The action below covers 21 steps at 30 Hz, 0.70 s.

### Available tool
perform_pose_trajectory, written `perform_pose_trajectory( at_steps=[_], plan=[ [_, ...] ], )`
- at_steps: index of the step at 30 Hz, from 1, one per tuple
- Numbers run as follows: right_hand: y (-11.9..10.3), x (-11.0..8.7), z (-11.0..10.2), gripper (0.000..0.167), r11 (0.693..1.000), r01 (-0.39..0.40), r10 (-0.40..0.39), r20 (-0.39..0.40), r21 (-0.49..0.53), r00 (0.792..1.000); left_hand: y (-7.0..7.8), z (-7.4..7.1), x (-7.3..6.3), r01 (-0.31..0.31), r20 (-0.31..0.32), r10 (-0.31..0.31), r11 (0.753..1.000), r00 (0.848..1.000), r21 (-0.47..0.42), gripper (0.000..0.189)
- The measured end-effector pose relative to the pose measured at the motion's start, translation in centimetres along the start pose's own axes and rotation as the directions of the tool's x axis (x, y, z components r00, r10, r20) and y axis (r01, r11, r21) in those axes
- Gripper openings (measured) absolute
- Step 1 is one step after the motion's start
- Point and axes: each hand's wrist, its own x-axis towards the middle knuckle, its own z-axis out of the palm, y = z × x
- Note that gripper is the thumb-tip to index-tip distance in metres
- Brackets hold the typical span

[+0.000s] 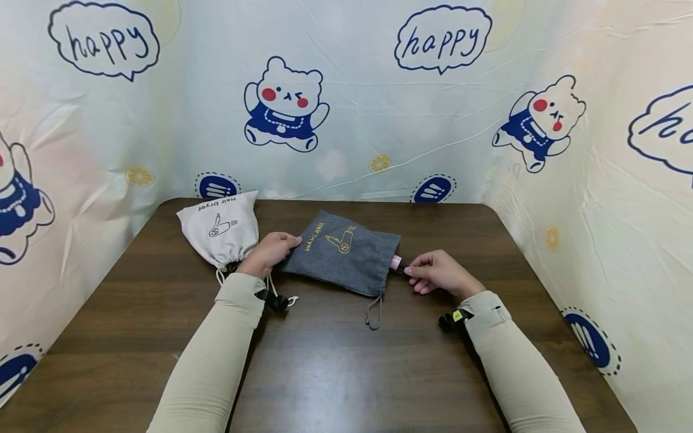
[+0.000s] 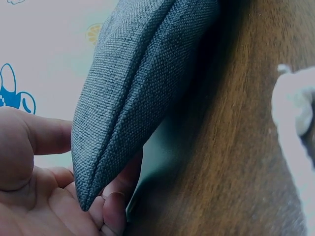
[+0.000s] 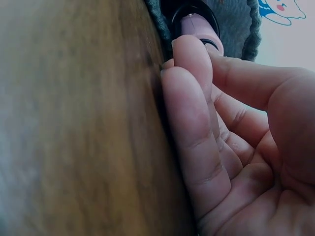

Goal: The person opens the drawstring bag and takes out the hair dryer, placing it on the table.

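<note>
A dark grey drawstring bag (image 1: pixel 346 267) with a yellow hair dryer print lies on the table, its mouth to the right. My left hand (image 1: pixel 271 251) pinches its closed left end; the left wrist view has thumb and fingers on either side of the bag's seamed corner (image 2: pixel 113 113). From the mouth pokes a pink-and-black handle (image 1: pixel 396 262), the rest hidden inside. The fingertips of my right hand (image 1: pixel 441 275) pinch its outer end. In the right wrist view, the pink part (image 3: pixel 201 28) sits within a black ring at the bag's opening.
Left of the grey bag lies a white drawstring bag (image 1: pixel 216 231), also printed with a hair dryer, its cords under my left wrist. A grey cord loop (image 1: pixel 373 316) trails toward me from the grey bag. Printed cloth (image 1: pixel 357 120) hangs behind the brown table (image 1: pixel 346 373).
</note>
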Motion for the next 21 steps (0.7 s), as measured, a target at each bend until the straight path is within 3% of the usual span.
perform_pose_trajectory(
  at_steps=[11,21],
  plan=[
    [0.20,-0.01,-0.43,0.033,1.000,0.003,-0.003,0.010,0.008,1.000,0.19,0.07,-0.18,0.003,-0.008,-0.003,1.000,1.000,0.010,0.038],
    [0.49,0.04,-0.65,0.033,1.000,0.006,-0.007,0.031,0.014,0.999,0.28,0.03,-0.31,0.015,0.022,-0.015,1.000,1.000,0.006,0.038]
  ],
)
